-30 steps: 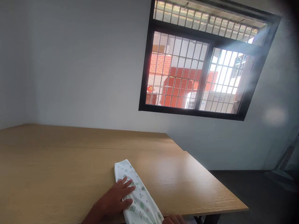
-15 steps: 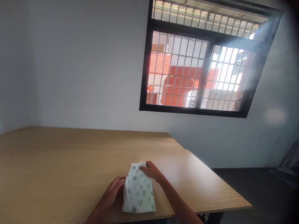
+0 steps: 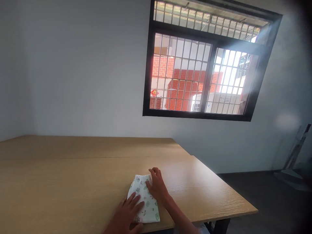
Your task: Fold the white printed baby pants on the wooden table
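A small folded white cloth garment point(image 3: 147, 203) with animal and green prints lies near the table's front edge. Its far edge is gathered like an elastic waistband. My left hand point(image 3: 128, 209) rests on its lower left part, fingers spread flat. At the upper right of the garment is my right hand point(image 3: 157, 187), thumb over the cloth and fingers apart beyond its edge. The right hand appears to touch the fabric without gripping it. Part of the garment's lower left is covered by my left hand.
The light wooden table point(image 3: 73, 188) stretches left and back to a pale wall point(image 3: 85, 71), with a seam across it. Its right edge slants beside a dark floor point(image 3: 243, 191). A barred, black-framed window point(image 3: 180, 74) is above.
My left hand has moved from the garment's left side onto its top, fingers spreading. My right hand has loosened its pinch at the far edge. The garment now lies flatter, its gathered edge showing.
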`<state>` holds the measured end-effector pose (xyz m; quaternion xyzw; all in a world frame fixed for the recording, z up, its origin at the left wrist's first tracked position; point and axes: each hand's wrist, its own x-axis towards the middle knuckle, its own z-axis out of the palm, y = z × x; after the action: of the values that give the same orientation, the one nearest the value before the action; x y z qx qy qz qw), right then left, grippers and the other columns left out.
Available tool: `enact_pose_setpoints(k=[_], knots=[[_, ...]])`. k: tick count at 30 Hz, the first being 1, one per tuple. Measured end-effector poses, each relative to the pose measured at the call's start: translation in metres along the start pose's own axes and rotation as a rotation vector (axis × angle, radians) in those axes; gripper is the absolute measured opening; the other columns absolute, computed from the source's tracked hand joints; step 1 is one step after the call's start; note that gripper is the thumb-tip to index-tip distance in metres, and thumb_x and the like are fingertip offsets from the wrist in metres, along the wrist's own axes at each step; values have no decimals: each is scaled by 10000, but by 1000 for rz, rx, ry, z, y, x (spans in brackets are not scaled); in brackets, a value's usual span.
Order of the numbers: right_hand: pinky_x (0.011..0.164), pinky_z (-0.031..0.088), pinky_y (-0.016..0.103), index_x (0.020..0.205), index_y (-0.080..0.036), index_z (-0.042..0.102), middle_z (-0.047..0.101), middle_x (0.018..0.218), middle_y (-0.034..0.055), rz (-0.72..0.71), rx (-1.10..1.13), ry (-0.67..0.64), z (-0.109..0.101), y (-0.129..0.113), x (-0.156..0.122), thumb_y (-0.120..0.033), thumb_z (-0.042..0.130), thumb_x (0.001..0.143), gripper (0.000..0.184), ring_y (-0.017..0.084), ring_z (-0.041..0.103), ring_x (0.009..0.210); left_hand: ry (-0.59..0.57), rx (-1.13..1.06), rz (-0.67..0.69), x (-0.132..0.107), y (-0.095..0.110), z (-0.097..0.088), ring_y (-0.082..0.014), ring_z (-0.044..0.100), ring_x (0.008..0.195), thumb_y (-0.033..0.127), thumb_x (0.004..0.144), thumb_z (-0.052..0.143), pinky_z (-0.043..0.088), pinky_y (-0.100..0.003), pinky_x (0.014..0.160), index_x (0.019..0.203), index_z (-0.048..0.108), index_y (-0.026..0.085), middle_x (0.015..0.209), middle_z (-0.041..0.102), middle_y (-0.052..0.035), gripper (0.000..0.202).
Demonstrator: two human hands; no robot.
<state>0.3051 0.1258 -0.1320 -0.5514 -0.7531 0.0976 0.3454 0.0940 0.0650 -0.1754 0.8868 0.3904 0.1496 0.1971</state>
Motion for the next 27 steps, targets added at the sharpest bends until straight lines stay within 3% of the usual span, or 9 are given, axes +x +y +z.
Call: enact_pose_setpoints(k=[2,5,7,11,14,18,22,24,27], knots=[[1150,346,422,1348,-162,507,471,1440,149,-122,-3,-56,-5,-9,-20,-170,586,824,530,277,387,1373,-7,-17,1,-3,6,-12,-360,245,1439,402,866,652,226,-587,1182,1450,422,368,1563,314,-26,629],[1181,310,442,1383,-187,512,449,1499,120,-277,-15,-276,-6,-19,-46,-264,556,893,498,271,368,1406,129,-38,10,6,12,-24,-289,504,1259,342,960,482,375,-459,1114,1225,634,340,1362,574,-22,306],[1203,265,457,1426,-179,481,414,1532,115,-287,-35,-373,-3,-22,-56,-263,543,899,538,273,337,1430,203,-34,-13,21,10,-24,-266,555,1182,264,976,365,393,-420,1090,1133,679,273,1243,643,-57,351],[1220,221,455,1517,-118,339,292,1584,129,-264,-88,-412,1,-26,-56,-272,532,892,672,266,244,1471,170,1,5,49,-3,-7,-251,312,1417,195,926,359,195,-449,1210,1437,457,174,1519,400,-83,521],[1220,201,480,1522,-77,317,237,1589,150,-224,-154,-440,-6,-26,-56,-348,547,899,717,292,193,1482,131,18,1,51,-14,1,-253,220,1458,318,956,419,118,-485,1224,1514,321,185,1577,273,-67,582],[1218,168,504,1528,-62,295,196,1590,163,-108,-240,-453,-26,-9,-62,-498,545,905,800,311,165,1486,116,40,-41,35,-26,-6,-296,208,1460,423,966,462,128,-550,1209,1512,328,194,1572,262,-88,608],[1220,138,513,1535,-76,280,188,1595,137,-13,-280,-459,-41,7,-68,-506,479,937,763,301,146,1490,190,46,-35,18,-32,-7,-251,241,1452,325,1004,349,180,-513,1218,1453,446,237,1553,321,-41,467],[1221,154,500,1537,-61,261,177,1599,136,17,-279,-416,-37,4,-72,-460,455,951,735,290,142,1492,238,50,-4,12,-30,0,-254,253,1447,280,1006,310,188,-524,1216,1420,493,252,1539,347,-29,453],[1218,169,503,1544,-82,252,158,1603,125,-57,-244,-383,-14,-8,-79,-403,491,934,730,292,139,1492,160,47,57,6,-20,11,-308,251,1440,330,997,413,208,-571,1196,1470,419,265,1540,327,-39,478]])
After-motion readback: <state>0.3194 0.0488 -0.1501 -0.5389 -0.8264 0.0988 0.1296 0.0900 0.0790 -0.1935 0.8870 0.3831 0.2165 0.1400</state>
